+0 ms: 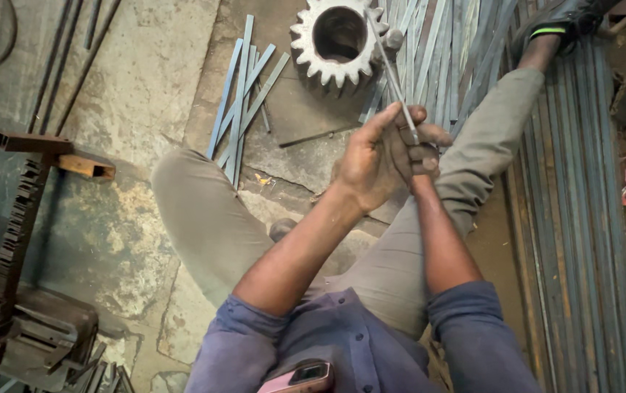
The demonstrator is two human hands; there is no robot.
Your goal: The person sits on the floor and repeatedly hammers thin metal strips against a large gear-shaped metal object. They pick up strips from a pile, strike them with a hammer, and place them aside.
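Your left hand [375,156] is closed around a thin metal rod [393,76], and your right hand [429,149] sits tucked just behind it, fingers curled onto the same rod as far as I can tell. The rod angles up and away from you, its far end over the big toothed gear [335,44] on the floor [145,87]. Flat steel strips [244,94] lie loose beside the gear and more run along your outstretched leg [487,124]. I judge the risk to be the rod twisting in your grip and its free end swinging into the gear, or your leg shifting on those strips.
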